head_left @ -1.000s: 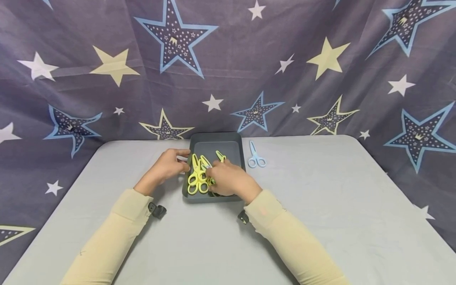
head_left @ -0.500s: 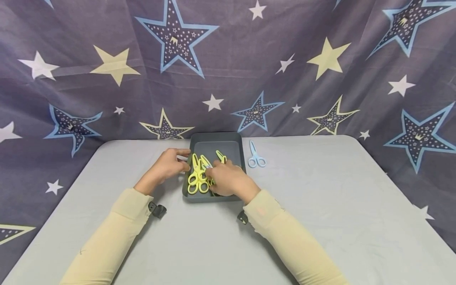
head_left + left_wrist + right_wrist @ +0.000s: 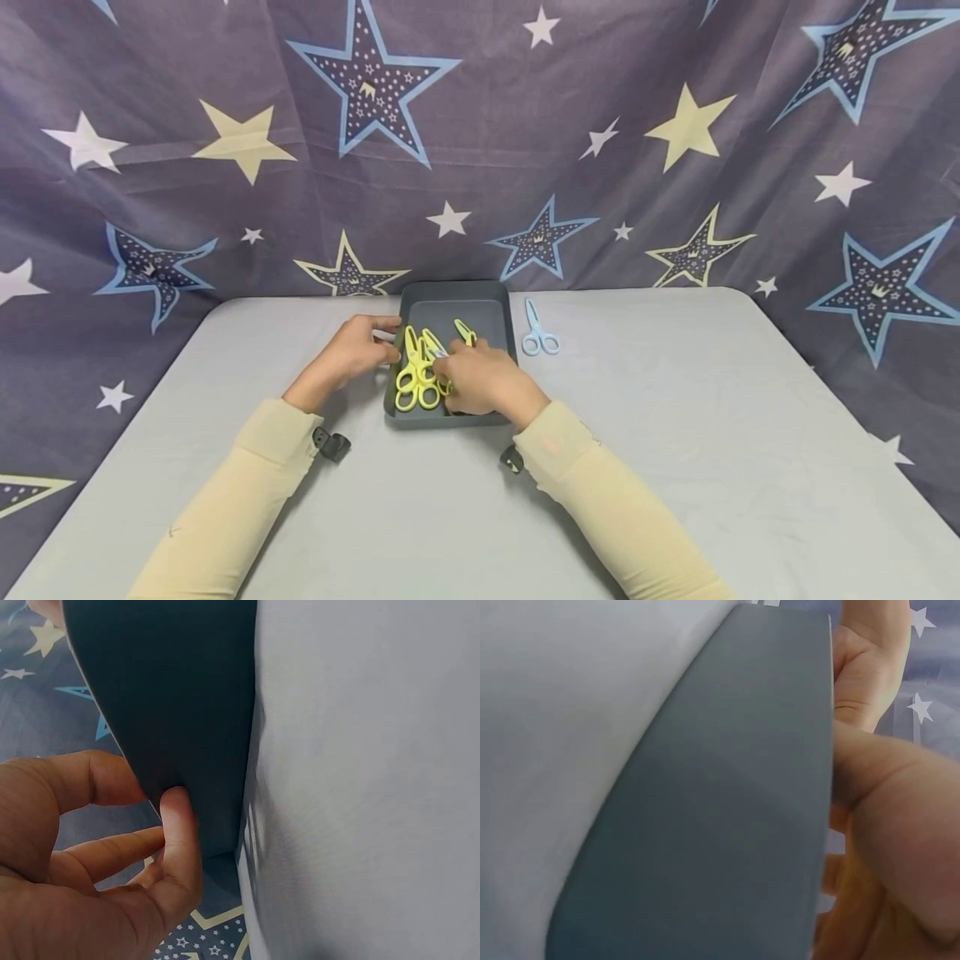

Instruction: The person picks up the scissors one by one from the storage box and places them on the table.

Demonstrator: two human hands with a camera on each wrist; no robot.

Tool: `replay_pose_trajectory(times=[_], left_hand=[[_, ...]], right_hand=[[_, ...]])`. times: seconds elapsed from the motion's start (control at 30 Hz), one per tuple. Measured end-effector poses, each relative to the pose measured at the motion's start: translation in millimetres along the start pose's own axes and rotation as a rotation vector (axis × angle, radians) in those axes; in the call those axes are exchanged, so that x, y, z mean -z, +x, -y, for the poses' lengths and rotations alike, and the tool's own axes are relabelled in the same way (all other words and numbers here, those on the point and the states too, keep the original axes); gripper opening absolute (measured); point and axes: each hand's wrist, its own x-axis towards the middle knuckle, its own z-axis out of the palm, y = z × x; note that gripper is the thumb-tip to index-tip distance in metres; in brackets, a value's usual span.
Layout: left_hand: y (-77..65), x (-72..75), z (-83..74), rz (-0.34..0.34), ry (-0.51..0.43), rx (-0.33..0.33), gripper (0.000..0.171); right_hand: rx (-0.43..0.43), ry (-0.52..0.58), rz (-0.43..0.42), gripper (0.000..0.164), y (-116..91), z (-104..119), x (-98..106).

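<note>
A dark grey tray (image 3: 453,312) stands near the back of the table with several pairs of scissors in it. My left hand (image 3: 352,348) pinches its left rim, the thumb against the outer wall (image 3: 172,697) in the left wrist view. Inside, yellow scissors (image 3: 414,377) lie at the left. My right hand (image 3: 480,379) reaches over the front right of the tray, its fingers curled at the handles of yellow-green scissors, mostly hidden beneath it. A green-yellow blade (image 3: 465,332) sticks out beyond the knuckles. In the right wrist view the tray wall hides the fingertips.
Light blue scissors (image 3: 536,327) lie on the table just right of the tray. The table (image 3: 420,517) has a pale cloth. Behind it hangs a dark curtain (image 3: 495,117) with stars.
My right hand has shifted only slightly among the scissors in the tray. The left hand, the tray and the light blue scissors stay in place.
</note>
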Motion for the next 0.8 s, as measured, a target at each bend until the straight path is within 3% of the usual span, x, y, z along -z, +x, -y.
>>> replay_pose_trajectory(times=[0.8], left_hand=[[0.2, -0.9, 0.6, 0.003, -0.014, 0.008, 0.071]], right_hand=[[-0.002, 0.001, 0.018, 0.026, -0.7, -2.2, -1.1]])
